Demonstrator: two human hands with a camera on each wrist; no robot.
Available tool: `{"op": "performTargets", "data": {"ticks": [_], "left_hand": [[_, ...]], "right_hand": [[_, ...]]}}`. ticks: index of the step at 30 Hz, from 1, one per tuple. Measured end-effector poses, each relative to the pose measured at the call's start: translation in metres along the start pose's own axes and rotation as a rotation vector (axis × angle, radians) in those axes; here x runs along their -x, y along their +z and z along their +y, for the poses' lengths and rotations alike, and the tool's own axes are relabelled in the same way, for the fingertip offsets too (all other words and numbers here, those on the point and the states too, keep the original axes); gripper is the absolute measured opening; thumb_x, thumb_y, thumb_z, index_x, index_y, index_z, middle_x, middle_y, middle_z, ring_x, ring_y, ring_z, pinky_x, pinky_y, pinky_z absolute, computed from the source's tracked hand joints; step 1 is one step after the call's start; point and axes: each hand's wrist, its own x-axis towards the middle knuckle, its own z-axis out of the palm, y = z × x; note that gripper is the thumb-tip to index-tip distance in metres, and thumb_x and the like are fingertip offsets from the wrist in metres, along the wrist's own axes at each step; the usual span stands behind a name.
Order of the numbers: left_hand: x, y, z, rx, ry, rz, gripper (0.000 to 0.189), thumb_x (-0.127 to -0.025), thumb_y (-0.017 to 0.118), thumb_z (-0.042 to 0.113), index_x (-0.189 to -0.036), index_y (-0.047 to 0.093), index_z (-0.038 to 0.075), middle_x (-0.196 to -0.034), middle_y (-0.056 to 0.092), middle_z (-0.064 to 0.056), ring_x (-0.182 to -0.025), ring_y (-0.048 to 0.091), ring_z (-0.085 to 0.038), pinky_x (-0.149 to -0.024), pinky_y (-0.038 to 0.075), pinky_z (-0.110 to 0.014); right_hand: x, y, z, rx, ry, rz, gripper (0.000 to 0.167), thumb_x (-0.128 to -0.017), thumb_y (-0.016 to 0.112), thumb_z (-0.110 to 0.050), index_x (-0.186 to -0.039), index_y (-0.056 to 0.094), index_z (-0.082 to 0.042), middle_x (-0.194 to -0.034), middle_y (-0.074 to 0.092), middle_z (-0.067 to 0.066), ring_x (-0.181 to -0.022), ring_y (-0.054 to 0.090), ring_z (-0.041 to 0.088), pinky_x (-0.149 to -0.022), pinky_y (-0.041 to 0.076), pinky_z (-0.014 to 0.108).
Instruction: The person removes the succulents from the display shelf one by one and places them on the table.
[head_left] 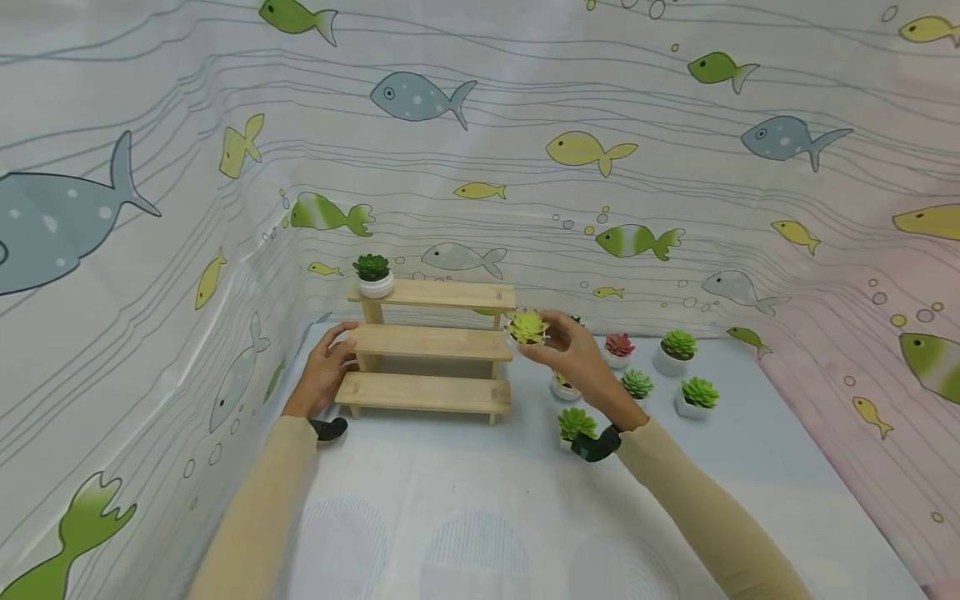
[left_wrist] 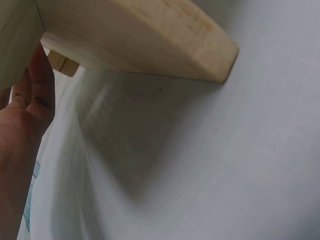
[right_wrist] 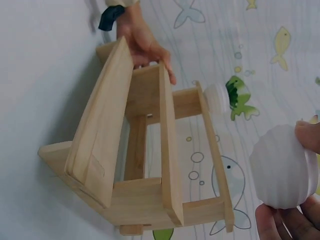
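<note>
A three-tier wooden plant stand (head_left: 431,342) stands on the table. My left hand (head_left: 326,371) grips the left end of its middle shelf, with fingers over the edge, as the right wrist view shows. In my right hand (head_left: 566,346) is a potted succulent (head_left: 527,327) with yellow-green leaves, pinched by its ribbed white pot (right_wrist: 281,167) between thumb and fingers. It is held up off the table, beside the right end of the middle shelf. Another potted succulent (head_left: 373,275), dark green in a white pot, sits at the left end of the top shelf.
Several potted succulents stand on the table to the right, among them a red one (head_left: 618,350), a bright green one (head_left: 697,397) and one near my right wrist (head_left: 576,427). Fish-printed cloth (head_left: 525,100) hangs behind and at the sides.
</note>
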Motion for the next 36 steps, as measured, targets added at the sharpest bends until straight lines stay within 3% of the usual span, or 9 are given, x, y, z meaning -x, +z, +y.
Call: {"op": "performTargets", "data": {"ticks": [12, 17, 24, 36], "left_hand": [[-0.002, 0.001, -0.001, -0.006, -0.008, 0.007, 0.054, -0.106, 0.062, 0.026, -0.155, 0.042, 0.014, -0.123, 0.06, -0.001, -0.112, 0.057, -0.028, -0.093, 0.049, -0.039], [-0.009, -0.002, -0.011, 0.005, -0.001, 0.017, 0.055, -0.106, 0.061, 0.026, -0.156, 0.041, 0.015, -0.123, 0.06, -0.001, -0.11, 0.058, -0.025, -0.093, 0.049, -0.039], [-0.014, -0.008, -0.021, 0.013, 0.018, 0.023, 0.053, -0.106, 0.061, 0.029, -0.155, 0.044, 0.019, -0.125, 0.06, -0.002, -0.108, 0.06, -0.021, -0.089, 0.051, -0.032], [-0.01, -0.009, -0.021, 0.001, 0.034, 0.015, 0.053, -0.106, 0.06, 0.029, -0.155, 0.042, 0.017, -0.125, 0.061, -0.002, -0.106, 0.062, -0.019, -0.09, 0.051, -0.033]], "right_hand": [[0.022, -0.024, 0.019, -0.022, 0.046, 0.042, 0.078, -0.09, 0.082, -0.038, -0.154, 0.044, -0.014, -0.14, 0.054, 0.01, -0.13, 0.056, 0.03, -0.103, 0.049, 0.047], [0.031, -0.034, 0.026, -0.034, 0.054, 0.048, 0.077, -0.092, 0.081, -0.035, -0.155, 0.043, -0.013, -0.141, 0.053, 0.011, -0.13, 0.057, 0.03, -0.1, 0.052, 0.038], [0.045, -0.044, 0.035, -0.021, 0.11, 0.071, 0.078, -0.091, 0.081, -0.037, -0.155, 0.042, -0.013, -0.147, 0.049, 0.011, -0.134, 0.053, 0.03, -0.105, 0.048, 0.041], [0.066, -0.056, 0.048, -0.036, 0.162, 0.117, 0.081, -0.089, 0.083, -0.04, -0.155, 0.042, -0.016, -0.146, 0.049, 0.01, -0.133, 0.053, 0.029, -0.095, 0.052, 0.025]]}}
